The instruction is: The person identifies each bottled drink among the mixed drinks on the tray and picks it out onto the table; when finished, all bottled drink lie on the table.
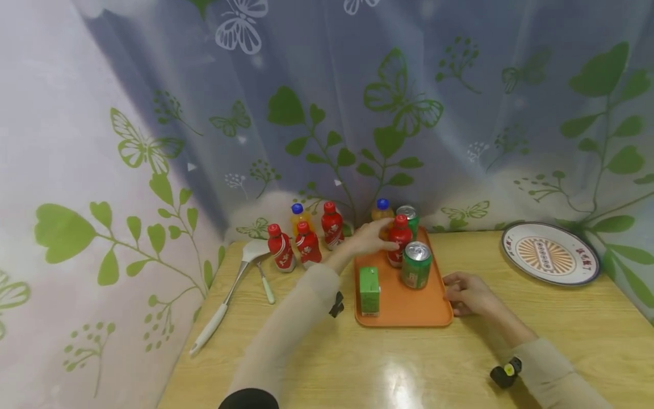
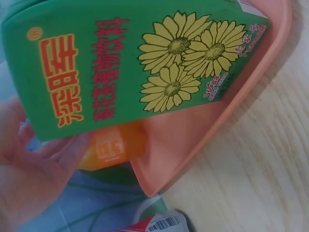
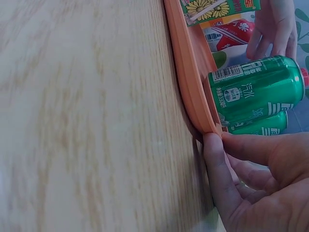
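Observation:
An orange tray (image 1: pixel 403 309) lies on the table, its right rim pinched between thumb and fingers of my right hand (image 1: pixel 469 293). The right wrist view shows that pinch at the tray's corner, beside a green drink can (image 3: pixel 256 89). My left hand (image 1: pixel 372 237) reaches over the tray and holds a red bottle (image 1: pixel 400 241) from its left side, thumb across the front. Its far fingertips are hidden. Also on the tray are a green drink carton (image 1: pixel 369 291), a second green can (image 1: pixel 409 214) and an orange drink bottle (image 1: pixel 382 211) with a blue cap.
Left of the tray stand several bottles: red ones (image 1: pixel 281 248) and an orange one (image 1: pixel 300 216) with a blue cap. A white-handled spatula (image 1: pixel 219 315) and a small green-handled utensil (image 1: pixel 267 287) lie further left. A patterned plate (image 1: pixel 550 254) leans against the curtain at right.

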Motion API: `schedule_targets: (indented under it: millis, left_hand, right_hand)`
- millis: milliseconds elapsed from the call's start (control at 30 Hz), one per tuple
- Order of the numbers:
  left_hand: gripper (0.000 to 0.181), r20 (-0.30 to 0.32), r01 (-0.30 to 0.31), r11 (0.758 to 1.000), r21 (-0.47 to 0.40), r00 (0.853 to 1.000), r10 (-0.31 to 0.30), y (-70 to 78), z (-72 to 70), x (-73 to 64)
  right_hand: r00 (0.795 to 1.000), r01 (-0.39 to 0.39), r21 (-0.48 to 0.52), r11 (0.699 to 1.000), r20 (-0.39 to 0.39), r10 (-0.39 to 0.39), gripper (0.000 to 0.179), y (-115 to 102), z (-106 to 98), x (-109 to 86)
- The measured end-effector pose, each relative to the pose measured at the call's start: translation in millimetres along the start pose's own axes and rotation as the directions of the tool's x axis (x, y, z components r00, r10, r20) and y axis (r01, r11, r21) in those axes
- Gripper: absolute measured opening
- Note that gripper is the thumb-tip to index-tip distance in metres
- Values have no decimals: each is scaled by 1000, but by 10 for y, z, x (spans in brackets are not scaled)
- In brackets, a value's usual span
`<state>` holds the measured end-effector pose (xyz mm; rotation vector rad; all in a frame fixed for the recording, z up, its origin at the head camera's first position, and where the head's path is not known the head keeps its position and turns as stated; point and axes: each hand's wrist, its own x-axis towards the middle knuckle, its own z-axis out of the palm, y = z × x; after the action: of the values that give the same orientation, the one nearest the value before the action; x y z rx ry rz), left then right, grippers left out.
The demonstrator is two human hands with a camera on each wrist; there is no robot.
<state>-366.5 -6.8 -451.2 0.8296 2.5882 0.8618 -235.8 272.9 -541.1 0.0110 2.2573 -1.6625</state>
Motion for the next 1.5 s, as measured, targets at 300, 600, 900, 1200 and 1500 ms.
schedule_targets:
  millis: [300,600,900,1200,1500]
  left_hand:
    - [84,-10,17,1000,-20,1000,-17,12,107,60]
    - [80,-158,85,996,27,984,-80,120,164,65]
    - [73,-235,55,994,-91,969,-75,68,241,-7]
    - [68,-292,33,986,-165,953,-81,63,207,-65]
    - [68,-298,-42,970,-239,954,-32,27,152,-138]
  right_hand:
    - [1000,0,-6,1000,-5,0,47,-5,15,-18]
    - [1000,-1,0,1000,-2,1,49,-37,15,-28]
    - [1000,-13,-10,1000,-16,13,49,-8,17,-14]
    - [1000,-4,-8,1000,-16,4,48,-37,0,-16]
    - [1000,-11,-10,1000,-7,11,47,-13,12,-3]
